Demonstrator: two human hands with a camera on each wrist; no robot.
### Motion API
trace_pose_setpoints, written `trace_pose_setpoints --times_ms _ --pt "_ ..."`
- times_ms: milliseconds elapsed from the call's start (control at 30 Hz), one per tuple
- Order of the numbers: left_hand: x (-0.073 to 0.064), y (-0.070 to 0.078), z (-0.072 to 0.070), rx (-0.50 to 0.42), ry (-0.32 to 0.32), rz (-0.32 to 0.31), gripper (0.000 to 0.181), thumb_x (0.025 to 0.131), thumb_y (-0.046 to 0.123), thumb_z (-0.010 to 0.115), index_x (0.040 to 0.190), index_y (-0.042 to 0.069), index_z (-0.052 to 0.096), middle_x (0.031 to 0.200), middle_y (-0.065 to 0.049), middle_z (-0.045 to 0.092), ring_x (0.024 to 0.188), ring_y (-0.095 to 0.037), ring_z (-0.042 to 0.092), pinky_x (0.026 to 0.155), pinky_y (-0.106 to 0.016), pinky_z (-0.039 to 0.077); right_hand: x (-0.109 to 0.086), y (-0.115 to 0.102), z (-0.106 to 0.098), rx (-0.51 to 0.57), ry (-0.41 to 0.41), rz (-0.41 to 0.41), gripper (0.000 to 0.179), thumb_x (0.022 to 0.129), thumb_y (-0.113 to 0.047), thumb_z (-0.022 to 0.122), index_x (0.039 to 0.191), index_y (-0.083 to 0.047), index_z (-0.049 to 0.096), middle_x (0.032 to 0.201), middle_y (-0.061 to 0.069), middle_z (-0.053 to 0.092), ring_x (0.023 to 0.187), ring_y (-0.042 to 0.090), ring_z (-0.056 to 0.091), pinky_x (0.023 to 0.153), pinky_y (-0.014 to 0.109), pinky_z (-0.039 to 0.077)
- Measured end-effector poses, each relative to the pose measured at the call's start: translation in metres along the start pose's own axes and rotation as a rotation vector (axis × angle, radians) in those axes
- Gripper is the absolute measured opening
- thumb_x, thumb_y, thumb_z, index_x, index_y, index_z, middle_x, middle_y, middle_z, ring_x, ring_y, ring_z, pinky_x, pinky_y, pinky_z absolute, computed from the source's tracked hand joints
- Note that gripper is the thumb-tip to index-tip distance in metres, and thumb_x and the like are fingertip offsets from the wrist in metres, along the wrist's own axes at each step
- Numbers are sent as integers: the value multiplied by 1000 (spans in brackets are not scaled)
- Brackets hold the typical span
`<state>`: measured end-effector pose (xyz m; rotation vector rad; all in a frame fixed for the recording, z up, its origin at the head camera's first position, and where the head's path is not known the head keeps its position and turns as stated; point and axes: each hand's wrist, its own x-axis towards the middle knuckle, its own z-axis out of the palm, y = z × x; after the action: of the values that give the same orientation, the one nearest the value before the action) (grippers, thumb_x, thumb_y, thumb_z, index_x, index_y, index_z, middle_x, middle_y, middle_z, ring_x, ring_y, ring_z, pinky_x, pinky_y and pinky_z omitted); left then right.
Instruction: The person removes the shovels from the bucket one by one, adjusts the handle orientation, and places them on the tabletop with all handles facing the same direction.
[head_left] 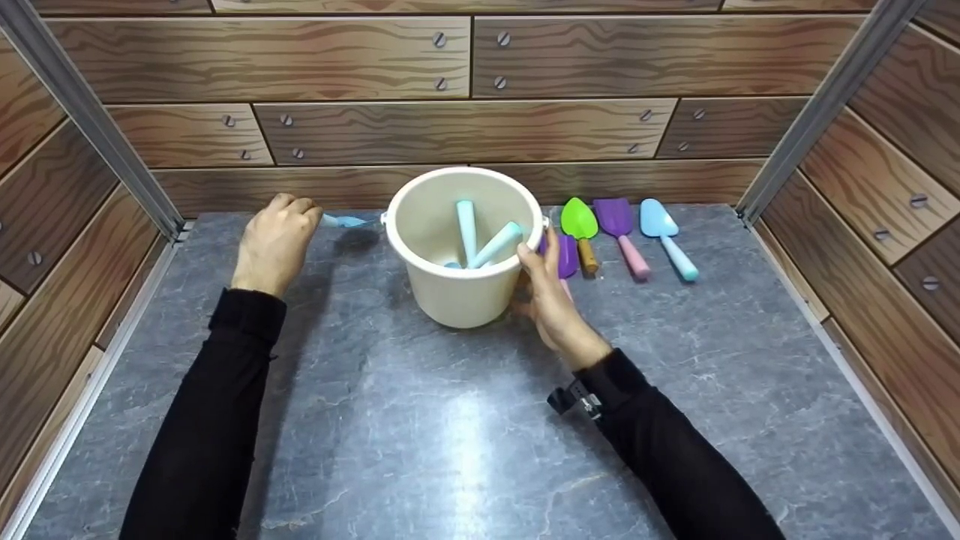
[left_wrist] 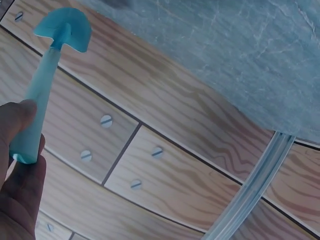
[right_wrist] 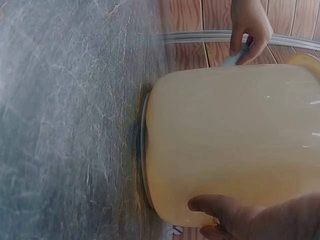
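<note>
My left hand (head_left: 276,241) grips a blue toy shovel (head_left: 346,221) left of the bucket, above the floor with a shadow beneath. In the left wrist view, thumb and fingers pinch the end of the shovel's pale teal handle (left_wrist: 42,82), its blue blade (left_wrist: 67,30) pointing away. A cream bucket (head_left: 461,300) stands upright at the back middle. Inside it, two teal handles (head_left: 466,229) lean against the wall, with blades mostly hidden. My right hand (head_left: 553,304) holds the bucket's right side, thumb near the rim; its fingers (right_wrist: 212,202) press the outer wall.
To the bucket's right lie a green shovel (head_left: 579,219) with a brown handle, a purple shovel (head_left: 615,217) with a pink handle and a light blue shovel (head_left: 658,221). Another purple shovel (head_left: 568,259) is partly behind my right hand. Wood-patterned walls (head_left: 360,135) enclose the grey marbled surface (head_left: 390,450).
</note>
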<state>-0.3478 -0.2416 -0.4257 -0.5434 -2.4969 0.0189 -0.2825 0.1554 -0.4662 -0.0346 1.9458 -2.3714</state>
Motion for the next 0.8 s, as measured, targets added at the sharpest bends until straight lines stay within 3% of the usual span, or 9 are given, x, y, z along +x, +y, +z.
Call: trace_pose_setpoints --times_ms 200,533,800 --pt "-3 2 7 45 -55 -25 25 99 -15 68 118 -8 83 122 -24 86 120 -47 79 106 -56 71 1 0 1 14 -1 -9 93 116 -44 50 188 -38 -8 200 16 -5 183 56 12 132 99 23" --pt "-7 9 21 51 11 -87 16 101 -11 66 104 -9 82 109 -25 85 110 -48 78 89 -59 73 1 1 0 3 -1 -5 93 116 -44 50 188 -38 -9 200 17 -4 182 58 15 133 98 24" --pt "-5 14 25 35 -37 -167 22 101 -12 61 102 -11 83 106 -27 86 105 -49 77 82 -63 74 0 1 0 -4 -1 -4 93 116 -45 50 188 -39 -8 200 16 -4 182 58 13 133 98 26"
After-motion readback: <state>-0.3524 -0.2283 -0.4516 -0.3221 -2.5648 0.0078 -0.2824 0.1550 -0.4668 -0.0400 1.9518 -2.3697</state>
